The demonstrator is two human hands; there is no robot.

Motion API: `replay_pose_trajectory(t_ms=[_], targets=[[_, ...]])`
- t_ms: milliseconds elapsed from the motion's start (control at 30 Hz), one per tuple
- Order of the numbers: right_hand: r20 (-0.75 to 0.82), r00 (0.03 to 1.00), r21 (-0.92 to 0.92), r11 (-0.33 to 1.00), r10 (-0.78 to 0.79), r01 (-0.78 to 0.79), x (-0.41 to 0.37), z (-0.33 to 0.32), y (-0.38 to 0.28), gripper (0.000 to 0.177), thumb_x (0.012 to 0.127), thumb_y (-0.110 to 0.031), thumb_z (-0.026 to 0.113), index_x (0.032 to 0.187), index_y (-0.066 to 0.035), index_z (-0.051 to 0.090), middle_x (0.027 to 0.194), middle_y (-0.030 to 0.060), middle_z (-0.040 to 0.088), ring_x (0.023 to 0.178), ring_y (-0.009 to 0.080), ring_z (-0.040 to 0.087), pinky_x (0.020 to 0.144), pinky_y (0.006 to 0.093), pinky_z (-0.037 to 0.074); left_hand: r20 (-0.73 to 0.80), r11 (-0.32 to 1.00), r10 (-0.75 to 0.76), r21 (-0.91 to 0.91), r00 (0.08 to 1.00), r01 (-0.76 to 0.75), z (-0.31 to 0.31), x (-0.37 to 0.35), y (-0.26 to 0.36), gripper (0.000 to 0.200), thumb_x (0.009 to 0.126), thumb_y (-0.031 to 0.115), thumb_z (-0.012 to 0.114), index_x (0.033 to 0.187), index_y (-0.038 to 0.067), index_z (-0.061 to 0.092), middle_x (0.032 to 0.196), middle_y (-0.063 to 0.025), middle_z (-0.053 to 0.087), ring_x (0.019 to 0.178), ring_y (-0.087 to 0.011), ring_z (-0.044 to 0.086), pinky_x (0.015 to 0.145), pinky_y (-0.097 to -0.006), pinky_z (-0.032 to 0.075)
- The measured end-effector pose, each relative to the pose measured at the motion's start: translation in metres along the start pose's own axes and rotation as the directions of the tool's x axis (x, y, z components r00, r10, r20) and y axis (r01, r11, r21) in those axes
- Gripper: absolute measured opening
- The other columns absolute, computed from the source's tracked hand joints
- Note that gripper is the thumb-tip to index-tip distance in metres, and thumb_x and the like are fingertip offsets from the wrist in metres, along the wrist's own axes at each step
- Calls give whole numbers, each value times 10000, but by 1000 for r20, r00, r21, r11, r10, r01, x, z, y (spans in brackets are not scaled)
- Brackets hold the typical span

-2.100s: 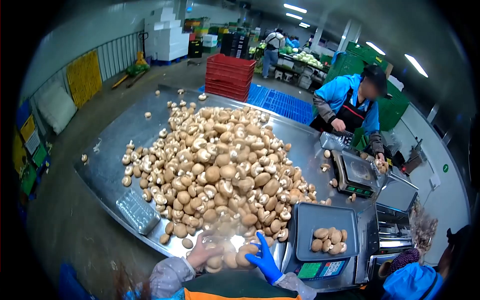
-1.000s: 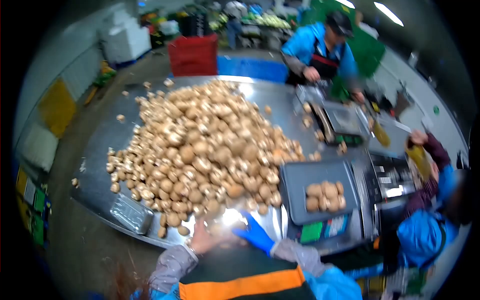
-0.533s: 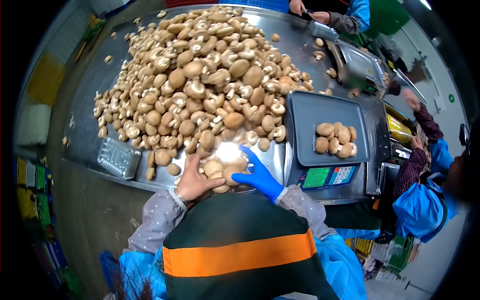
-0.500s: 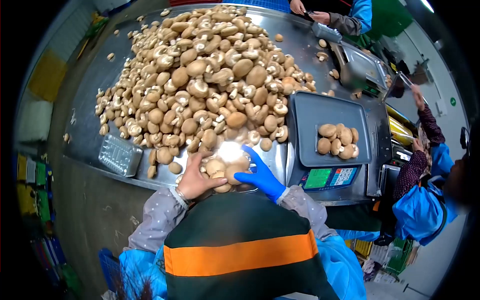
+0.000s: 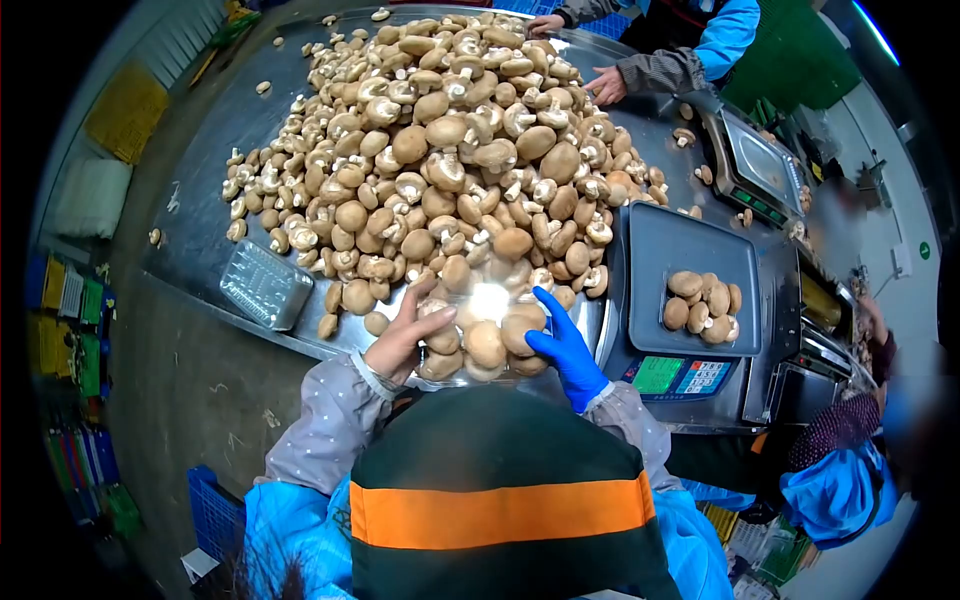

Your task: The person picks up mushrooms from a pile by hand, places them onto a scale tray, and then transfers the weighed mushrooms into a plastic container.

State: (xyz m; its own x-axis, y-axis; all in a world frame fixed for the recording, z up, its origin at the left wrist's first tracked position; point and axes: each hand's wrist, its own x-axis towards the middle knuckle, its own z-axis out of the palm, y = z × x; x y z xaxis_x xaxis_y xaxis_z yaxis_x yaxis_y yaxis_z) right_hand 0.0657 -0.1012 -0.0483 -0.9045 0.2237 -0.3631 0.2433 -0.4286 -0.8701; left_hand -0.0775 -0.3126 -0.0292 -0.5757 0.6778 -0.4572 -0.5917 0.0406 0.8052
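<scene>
1. Here's the see-through tray (image 5: 455,382), low in the middle, right at the table's (image 5: 215,190) near edge and just ahead of the dark apron (image 5: 500,440): close in, probably for steady control.
2. Brown mushrooms (image 5: 485,343) sit inside, caps mostly up; glare hides the tray's far part.
3. Left hand (image 5: 405,335), bare, half-open, has hold of the tray's left side, thumb reaching over the caps, presumably so nothing rolls out.
4. Right hand (image 5: 572,355), in a blue glove, mirrors it: partly open, index finger stretched forward, thumb against a cap, bracing the other side.
5. Straight ahead rises the big mushroom pile (image 5: 440,150), loose and heaped, handily within reach of both hands.
6. Off to the left, a second tray (image 5: 265,288) lies beside the pile, apparently parked there to be handy; which way up is hard to tell.
7. Just right of the glove stands a scale (image 5: 680,378), display facing the wearer, likely for easy reading, a mushroom cluster (image 5: 703,307) on its grey pan (image 5: 690,235).
8. Farther out, a co-worker's hand (image 5: 607,86) rests beside the pile, near another scale (image 5: 757,165).
</scene>
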Motion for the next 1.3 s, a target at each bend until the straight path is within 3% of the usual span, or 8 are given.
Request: replay_pose_trajectory(t_ms=[233, 500, 567, 700, 833, 967, 1167, 1300], targets=[[37, 994, 79, 992, -103, 100, -3, 0, -4, 877, 759, -132, 757, 1481, -138, 261, 1270, 130, 504, 1121, 211, 534, 932, 329, 483, 215, 872, -168, -423, 962, 246, -15, -1, -22, 589, 929, 239, 588, 1422, 97, 300, 1360, -136, 456, 1213, -303, 511, 1027, -497, 430], [-27, 957, -284, 920, -290, 271, -18, -1, -32, 983, 731, -272, 817, 1497, -172, 209, 1365, 144, 418, 1172, 256, 496, 967, 379, 437, 405, 900, -82, -362, 911, 242, 5, 2, -21, 704, 890, 329, 584, 1432, 35, 244, 1413, -218, 385, 1295, -395, 413, 1026, -607, 392], [-32, 972, -179, 958, -232, 222, -22, -7, -38, 987, 749, -335, 795, 1503, -158, 183, 1441, 168, 326, 1224, 295, 461, 976, 396, 429, 402, 858, -82, -437, 912, 270, 15, 3, -20, 743, 875, 332, 592, 1443, 45, 209, 1423, -231, 358, 1295, -418, 402, 1001, -620, 412], [-74, 927, -223, 912, -368, 344, -32, -8, -37, 980, 771, -345, 779, 1511, -159, 165, 1463, 176, 319, 1267, 302, 425, 985, 412, 424, 411, 831, -94, -469, 907, 299, 28, 4, -16, 749, 857, 327, 603, 1442, 61, 218, 1412, -219, 365, 1280, -409, 422, 949, -626, 457], [-165, 877, -265, 876, -452, 402, -41, -11, -38, 868, 843, -286, 714, 1508, -140, 175, 1457, 167, 342, 1269, 266, 431, 1014, 392, 402, 406, 847, -70, -458, 911, 269, 35, 11, -20, 751, 855, 358, 598, 1437, 61, 228, 1389, -226, 390, 1235, -431, 462, 898, -625, 497], [-339, 885, -35, 945, -318, 326, -75, -44, -52, 617, 891, -194, 628, 1435, -85, 358, 1332, 113, 478, 1117, 181, 541, 885, 295, 479, 395, 820, -86, -494, 915, 290, 39, 14, -16, 739, 841, 308, 622, 1423, 65, 237, 1389, -221, 388, 1264, -413, 439, 913, -633, 486], [-815, 484, -236, 945, -320, 227, -154, -169, -97, 291, 867, -171, 617, 1137, -64, 638, 904, 51, 668, 732, 124, 633, 643, 246, 506, 410, 804, -70, -516, 910, 294, 48, 17, -10, 769, 836, 279, 620, 1440, 66, 195, 1406, -228, 358, 1285, -426, 406, 931, -650, 462], [-834, 488, -301, 954, -256, -14, -145, -266, -83, 242, 862, -139, 604, 1080, -50, 658, 867, 80, 680, 680, 148, 641, 585, 254, 513, 445, 793, -75, -516, 892, 324, 56, 20, -9, 765, 836, 261, 613, 1440, 56, 189, 1406, -245, 348, 1290, -437, 394, 932, -653, 458]])
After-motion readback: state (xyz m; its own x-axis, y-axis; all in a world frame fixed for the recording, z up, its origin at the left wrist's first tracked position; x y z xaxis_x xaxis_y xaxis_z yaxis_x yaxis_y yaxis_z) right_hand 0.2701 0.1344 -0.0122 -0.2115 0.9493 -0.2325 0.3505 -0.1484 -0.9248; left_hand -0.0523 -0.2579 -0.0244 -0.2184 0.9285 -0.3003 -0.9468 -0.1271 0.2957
